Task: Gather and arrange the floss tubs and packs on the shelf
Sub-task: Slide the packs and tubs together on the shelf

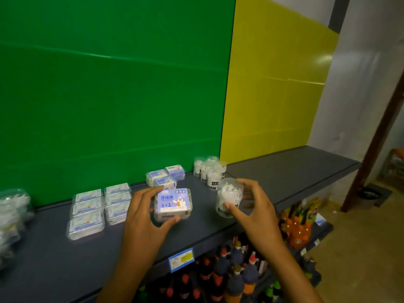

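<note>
Head view: my left hand grips the blue-labelled floss box, my right hand the clear floss tub; next, I judge, set both by their groups.

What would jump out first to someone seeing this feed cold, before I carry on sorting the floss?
The two hands at centre: the left hand grips a blue-labelled floss pack on the grey shelf, while the right hand curls around a clear floss tub beside it. Behind them, the bright green panel meeting the yellow panel dominates the background. Rows of clear packs lie to the left, and a cluster of tubs stands at the back.
</note>
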Demonstrator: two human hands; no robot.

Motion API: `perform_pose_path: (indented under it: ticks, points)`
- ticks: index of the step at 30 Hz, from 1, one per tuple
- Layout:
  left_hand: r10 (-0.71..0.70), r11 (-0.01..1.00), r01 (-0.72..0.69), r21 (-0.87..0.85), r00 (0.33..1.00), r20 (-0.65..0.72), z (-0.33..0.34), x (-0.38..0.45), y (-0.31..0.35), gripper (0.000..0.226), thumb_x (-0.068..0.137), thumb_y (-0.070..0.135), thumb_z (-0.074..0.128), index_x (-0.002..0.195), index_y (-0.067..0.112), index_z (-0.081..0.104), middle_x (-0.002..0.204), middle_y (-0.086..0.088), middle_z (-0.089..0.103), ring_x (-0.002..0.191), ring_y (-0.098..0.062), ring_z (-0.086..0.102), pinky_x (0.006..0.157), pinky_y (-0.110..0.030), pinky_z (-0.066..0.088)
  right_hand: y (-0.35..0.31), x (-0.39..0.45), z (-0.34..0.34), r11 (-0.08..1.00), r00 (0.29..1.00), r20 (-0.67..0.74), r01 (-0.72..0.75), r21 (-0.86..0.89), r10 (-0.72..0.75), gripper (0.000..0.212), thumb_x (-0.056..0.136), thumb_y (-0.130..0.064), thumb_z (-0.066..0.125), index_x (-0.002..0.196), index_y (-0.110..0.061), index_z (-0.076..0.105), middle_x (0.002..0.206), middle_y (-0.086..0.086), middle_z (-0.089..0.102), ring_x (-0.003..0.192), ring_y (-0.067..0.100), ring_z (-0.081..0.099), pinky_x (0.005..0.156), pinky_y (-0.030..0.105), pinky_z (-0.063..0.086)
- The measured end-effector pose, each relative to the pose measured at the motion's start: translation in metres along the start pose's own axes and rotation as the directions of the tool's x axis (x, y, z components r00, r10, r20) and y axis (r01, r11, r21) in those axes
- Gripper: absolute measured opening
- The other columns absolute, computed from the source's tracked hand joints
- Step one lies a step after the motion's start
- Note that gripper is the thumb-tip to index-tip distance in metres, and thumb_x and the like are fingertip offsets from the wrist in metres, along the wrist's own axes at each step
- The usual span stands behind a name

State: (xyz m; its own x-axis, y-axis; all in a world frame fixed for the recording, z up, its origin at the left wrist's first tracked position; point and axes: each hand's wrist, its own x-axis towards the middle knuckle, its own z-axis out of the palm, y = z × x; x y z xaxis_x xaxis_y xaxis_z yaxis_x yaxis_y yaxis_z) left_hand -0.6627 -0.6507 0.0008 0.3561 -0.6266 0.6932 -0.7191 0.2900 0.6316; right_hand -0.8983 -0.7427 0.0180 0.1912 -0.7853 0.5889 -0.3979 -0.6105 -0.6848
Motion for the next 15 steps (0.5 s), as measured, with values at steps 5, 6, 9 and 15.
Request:
perform_pose_path:
  ticks: [5,6,9,15]
  points:
    - [-0.101,0.993,0.103,0.051,0.994,-0.032,0.038,-0.004,-0.010,0.071,0.058,0.015,0.090,0.120,0.023,0.056,0.116,0.008,0.050,0.105,0.005,0.049,0.085,-0.005,0.041,0.035,0.035,-0.002,0.997,0.998,0.055,0.024,0.070,-0.028,0.052,0.079,-0.034,0.079,0.122,-0.039,0.051,0.115,-0.012,0.059,0.101,0.000,0.057,0.080,0.023,0.052]
    - [-0.123,0.990,0.125,0.069,0.992,-0.036,0.043,-0.005,-0.014,0.071,0.058,0.013,0.090,0.119,0.024,0.056,0.114,0.008,0.050,0.104,0.008,0.048,0.085,-0.006,0.041,0.040,0.039,0.001,0.996,0.997,0.066,0.023,0.084,-0.028,0.052,0.078,-0.033,0.079,0.121,-0.038,0.051,0.115,-0.012,0.059,0.101,0.000,0.057,0.080,0.021,0.052]
    - [-0.202,0.970,0.207,0.129,0.978,-0.052,0.058,-0.003,-0.027,0.072,0.056,0.013,0.091,0.115,0.031,0.052,0.111,0.010,0.048,0.094,0.009,0.045,0.082,-0.014,0.040,0.056,0.050,0.010,0.994,0.992,0.124,0.023,0.107,-0.036,0.052,0.077,-0.033,0.080,0.121,-0.039,0.052,0.116,-0.016,0.058,0.101,-0.004,0.056,0.079,0.018,0.051]
    - [-0.297,0.937,0.301,0.175,0.954,-0.048,0.085,0.022,-0.057,0.068,0.057,0.014,0.090,0.113,0.027,0.054,0.108,0.008,0.048,0.097,-0.004,0.048,0.079,-0.004,0.034,0.084,0.086,0.034,0.989,0.990,0.140,0.006,0.147,-0.027,0.053,0.076,-0.032,0.082,0.119,-0.040,0.052,0.114,-0.016,0.059,0.098,-0.001,0.057,0.079,0.024,0.052]
